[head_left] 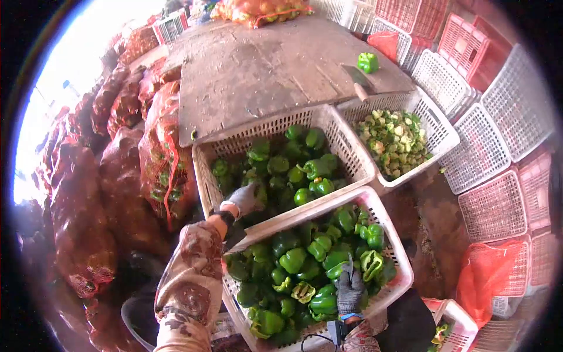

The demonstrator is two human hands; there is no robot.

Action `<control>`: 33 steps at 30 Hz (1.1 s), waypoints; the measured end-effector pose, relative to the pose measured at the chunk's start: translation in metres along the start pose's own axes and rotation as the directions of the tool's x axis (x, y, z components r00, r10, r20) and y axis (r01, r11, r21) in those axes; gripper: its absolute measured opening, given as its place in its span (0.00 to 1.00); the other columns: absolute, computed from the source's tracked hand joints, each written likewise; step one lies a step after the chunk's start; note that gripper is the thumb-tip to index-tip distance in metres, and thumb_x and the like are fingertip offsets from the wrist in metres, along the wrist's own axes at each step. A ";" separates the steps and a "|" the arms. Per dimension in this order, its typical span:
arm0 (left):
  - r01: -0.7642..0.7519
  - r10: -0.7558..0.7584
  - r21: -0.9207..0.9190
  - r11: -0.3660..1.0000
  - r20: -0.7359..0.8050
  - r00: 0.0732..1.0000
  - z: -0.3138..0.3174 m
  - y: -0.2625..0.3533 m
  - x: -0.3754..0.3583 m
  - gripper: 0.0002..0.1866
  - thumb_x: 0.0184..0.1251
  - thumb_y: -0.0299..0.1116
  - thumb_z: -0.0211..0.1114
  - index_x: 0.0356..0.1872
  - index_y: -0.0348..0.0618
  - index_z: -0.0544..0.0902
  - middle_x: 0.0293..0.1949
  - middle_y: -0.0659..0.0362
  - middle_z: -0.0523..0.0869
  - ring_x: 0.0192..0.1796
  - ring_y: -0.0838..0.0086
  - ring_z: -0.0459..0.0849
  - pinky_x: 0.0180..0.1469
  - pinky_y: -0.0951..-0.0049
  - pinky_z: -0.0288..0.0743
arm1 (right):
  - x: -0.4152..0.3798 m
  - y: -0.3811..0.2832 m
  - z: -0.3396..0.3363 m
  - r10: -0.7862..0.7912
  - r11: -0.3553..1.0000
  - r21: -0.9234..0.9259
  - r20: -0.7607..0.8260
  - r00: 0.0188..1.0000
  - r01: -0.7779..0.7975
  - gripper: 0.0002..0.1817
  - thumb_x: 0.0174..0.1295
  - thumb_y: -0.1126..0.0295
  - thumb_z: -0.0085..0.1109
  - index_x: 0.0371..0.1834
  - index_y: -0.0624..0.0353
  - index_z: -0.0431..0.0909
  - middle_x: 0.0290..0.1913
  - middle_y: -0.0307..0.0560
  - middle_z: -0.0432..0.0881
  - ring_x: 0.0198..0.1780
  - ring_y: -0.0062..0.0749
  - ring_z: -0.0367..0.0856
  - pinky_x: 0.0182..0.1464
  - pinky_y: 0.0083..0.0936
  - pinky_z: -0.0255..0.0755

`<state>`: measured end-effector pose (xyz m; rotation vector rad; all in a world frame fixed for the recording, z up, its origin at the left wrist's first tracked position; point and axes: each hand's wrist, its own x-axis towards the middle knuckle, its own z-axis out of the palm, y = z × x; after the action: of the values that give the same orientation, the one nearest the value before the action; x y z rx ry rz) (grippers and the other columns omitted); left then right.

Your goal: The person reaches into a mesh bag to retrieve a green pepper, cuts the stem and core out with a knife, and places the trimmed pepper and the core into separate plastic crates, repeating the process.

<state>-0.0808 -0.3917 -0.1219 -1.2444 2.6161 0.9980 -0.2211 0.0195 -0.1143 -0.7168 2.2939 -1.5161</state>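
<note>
My left hand (247, 198), in a grey glove, reaches into the far white crate (281, 120) of whole green bell peppers. Its fingers are closed around a green bell pepper (260, 191), partly hidden by the glove. Over the near crate (396, 246) is my right hand (350, 291) in a dark glove, closed on a small knife (350, 265) with its thin blade pointing away from me. Beneath it lie many green peppers (293, 260), a few cut open at the top, such as the hollow pepper (372, 264) beside the blade.
A third crate (443, 132) at the right holds pepper cores (394, 138). On the wooden table (252, 64) are a wide-bladed cleaver (356, 79) and one green pepper (368, 62). Full mesh sacks (167, 146) line the left; stacked crates (492, 202) and a red net bag (487, 281) stand right.
</note>
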 end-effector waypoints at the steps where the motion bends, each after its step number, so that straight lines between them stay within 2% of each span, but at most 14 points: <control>1: 0.048 -0.063 -0.183 0.982 -0.073 0.995 -0.009 0.014 -0.016 0.38 0.48 0.34 0.72 0.64 0.46 0.68 0.49 0.47 0.83 0.51 0.55 0.83 0.51 0.59 0.77 | 0.004 0.010 0.001 -0.124 0.987 -0.108 -0.032 0.992 0.120 0.10 0.69 0.66 0.55 0.49 0.55 0.80 0.32 0.34 0.80 0.24 0.14 0.68 0.25 0.19 0.66; 5: -0.060 -0.115 -0.975 0.215 -0.087 0.990 -0.058 0.059 -0.074 0.34 0.51 0.32 0.71 0.62 0.47 0.69 0.49 0.57 0.80 0.48 0.64 0.81 0.48 0.59 0.79 | -0.006 0.038 0.005 -0.051 0.995 -0.090 -0.022 0.998 0.049 0.11 0.69 0.65 0.54 0.50 0.54 0.80 0.29 0.35 0.79 0.21 0.17 0.69 0.26 0.20 0.67; 10: -0.263 0.257 -0.943 -0.206 -0.311 0.915 -0.080 0.122 -0.209 0.36 0.59 0.50 0.65 0.64 0.40 0.68 0.57 0.50 0.78 0.59 0.59 0.78 0.62 0.55 0.72 | -0.016 -0.034 -0.008 -0.164 0.976 -0.137 0.046 0.985 0.169 0.15 0.65 0.69 0.60 0.54 0.57 0.80 0.41 0.54 0.85 0.37 0.37 0.82 0.38 0.32 0.74; 12: -0.335 0.100 -0.878 -0.341 -0.388 0.916 -0.039 0.133 -0.250 0.36 0.61 0.53 0.63 0.63 0.40 0.68 0.59 0.51 0.77 0.58 0.58 0.79 0.61 0.55 0.73 | -0.042 -0.092 0.004 -0.152 0.944 0.301 0.034 0.988 0.135 0.17 0.64 0.70 0.60 0.56 0.57 0.79 0.45 0.47 0.85 0.37 0.27 0.81 0.41 0.26 0.76; 13: -0.402 0.065 -0.884 -0.238 -0.427 0.902 -0.020 0.135 -0.268 0.35 0.62 0.52 0.63 0.64 0.38 0.67 0.59 0.51 0.76 0.59 0.60 0.77 0.63 0.58 0.70 | -0.055 -0.121 0.010 -0.146 0.860 0.498 0.028 0.989 0.113 0.18 0.64 0.70 0.61 0.57 0.57 0.78 0.47 0.43 0.85 0.37 0.22 0.81 0.43 0.23 0.77; 14: -0.458 0.040 -0.878 -0.136 -0.467 0.883 -0.003 0.140 -0.284 0.35 0.62 0.50 0.62 0.64 0.37 0.66 0.59 0.51 0.76 0.61 0.62 0.75 0.64 0.60 0.68 | -0.065 -0.148 0.002 0.015 0.959 0.274 0.198 0.980 -0.070 0.20 0.64 0.69 0.60 0.59 0.56 0.76 0.48 0.44 0.85 0.32 0.21 0.79 0.35 0.20 0.76; 15: -0.456 -0.018 -0.869 -0.191 -0.462 0.887 0.003 0.166 -0.307 0.37 0.61 0.50 0.63 0.66 0.37 0.64 0.59 0.51 0.75 0.62 0.62 0.75 0.65 0.60 0.67 | -0.082 -0.172 -0.005 0.205 0.729 0.561 0.367 0.907 -0.392 0.24 0.63 0.60 0.60 0.63 0.50 0.73 0.45 0.40 0.84 0.21 0.13 0.68 0.20 0.13 0.63; 18: -0.322 0.046 -0.854 -0.409 -0.371 0.927 0.037 0.186 -0.339 0.47 0.53 0.45 0.70 0.72 0.42 0.55 0.63 0.51 0.71 0.64 0.61 0.72 0.67 0.59 0.64 | -0.092 -0.181 -0.012 0.319 0.637 0.556 0.441 0.839 -0.534 0.18 0.64 0.60 0.61 0.56 0.49 0.76 0.28 0.30 0.80 0.18 0.11 0.63 0.17 0.13 0.56; 20: -0.326 0.092 -0.897 -0.300 -0.367 0.925 0.040 0.187 -0.350 0.48 0.51 0.44 0.70 0.72 0.43 0.54 0.64 0.52 0.70 0.64 0.61 0.71 0.68 0.60 0.63 | -0.081 -0.154 -0.028 0.204 0.873 0.292 0.508 0.837 -0.390 0.20 0.59 0.60 0.67 0.54 0.48 0.77 0.29 0.36 0.80 0.23 0.22 0.74 0.25 0.21 0.69; 22: -0.289 0.086 -0.925 -0.247 -0.318 0.944 0.032 0.191 -0.358 0.44 0.56 0.43 0.67 0.72 0.41 0.56 0.63 0.52 0.70 0.64 0.62 0.71 0.67 0.62 0.64 | -0.086 -0.171 -0.047 -0.322 0.925 -0.010 0.512 0.796 0.381 0.26 0.53 0.63 0.70 0.55 0.59 0.74 0.42 0.52 0.84 0.40 0.40 0.84 0.41 0.34 0.77; 23: -0.268 0.067 -0.924 -0.271 -0.296 0.953 0.037 0.192 -0.358 0.42 0.57 0.44 0.66 0.71 0.41 0.57 0.63 0.52 0.70 0.64 0.62 0.72 0.67 0.62 0.64 | -0.094 -0.185 -0.053 -0.081 0.982 -0.093 0.578 0.812 0.165 0.30 0.52 0.66 0.69 0.59 0.59 0.71 0.48 0.57 0.83 0.51 0.50 0.82 0.52 0.38 0.75; 28: -0.164 -0.026 -0.833 -0.528 -0.177 0.984 0.080 0.207 -0.345 0.28 0.68 0.45 0.57 0.64 0.39 0.69 0.56 0.55 0.79 0.58 0.67 0.78 0.64 0.65 0.68 | -0.113 -0.167 -0.041 -0.339 0.910 -0.164 0.238 0.910 0.381 0.12 0.63 0.68 0.57 0.48 0.59 0.75 0.40 0.60 0.82 0.44 0.54 0.82 0.45 0.40 0.76; 30: -0.197 -0.182 -0.792 -0.577 -0.110 0.977 0.078 0.208 -0.341 0.23 0.70 0.45 0.56 0.58 0.39 0.74 0.53 0.54 0.81 0.54 0.66 0.80 0.59 0.63 0.73 | -0.128 -0.160 -0.043 -0.308 0.951 0.093 0.196 0.931 0.296 0.09 0.65 0.69 0.57 0.45 0.59 0.76 0.38 0.56 0.83 0.42 0.46 0.84 0.45 0.36 0.76; 33: -0.054 -0.130 -0.759 -0.649 0.041 0.991 0.089 0.210 -0.333 0.20 0.67 0.47 0.56 0.51 0.44 0.78 0.48 0.56 0.84 0.50 0.64 0.82 0.56 0.64 0.75 | -0.143 -0.147 -0.044 0.151 0.821 0.500 0.279 0.948 -0.277 0.05 0.67 0.67 0.55 0.38 0.55 0.76 0.25 0.40 0.76 0.25 0.31 0.76 0.32 0.34 0.74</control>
<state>-0.0267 -0.0207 0.0283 -1.1010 0.1824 3.7599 -0.0893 0.0855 0.0345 -0.4244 1.5997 -1.7411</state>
